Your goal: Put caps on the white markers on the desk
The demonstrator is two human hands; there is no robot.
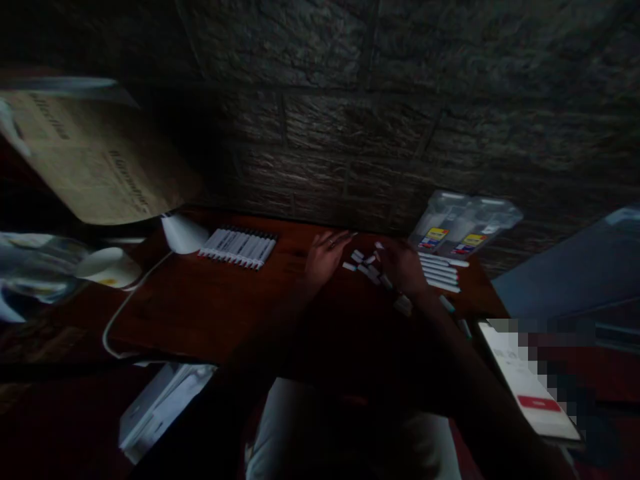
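While both hands are being backed by a stone wall (320, 127), the work is being carried by a wooden table (215, 307) beneath them. Just beyond the right hand (403, 267), clear plastic packaging (447, 223) is being propped near the wall. Well to the left of the left hand (324, 257), a row of markers (240, 247) is being displayed side by side. The left hand is being held with its fingers loosely extended; whether anything is being gripped cannot be told in this dimness. The right hand is being held with its fingers curled down. Beside it, on its outer side, white pens (443, 286) are being shown lying together. Between the hands, nearest the right fingers, small white pieces (357, 256), seemingly pen caps, are being left strewn. Whether one is being pinched in the right hand or merely touched cannot be told. Such work is probably being done best when single pieces are being taken by their sides and the wrist is being lifted clear of the others.
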